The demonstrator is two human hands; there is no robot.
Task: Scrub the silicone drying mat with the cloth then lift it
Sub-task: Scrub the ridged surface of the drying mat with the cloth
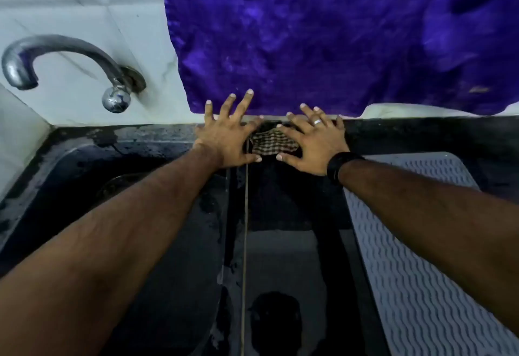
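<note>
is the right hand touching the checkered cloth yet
Touching. The head view shows the right hand spread flat, its fingers overlapping the checkered cloth edge with no gap.

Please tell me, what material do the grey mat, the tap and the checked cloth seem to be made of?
The mat looks like soft silicone or rubber: matte grey with moulded wavy ridges. The tap appears to be metal, probably chromed or steel, since it shines and reflects, though dulled in places. The cloth seems to be woven fabric, perhaps cotton: it shows a checked weave and crumples between the hands.
</note>
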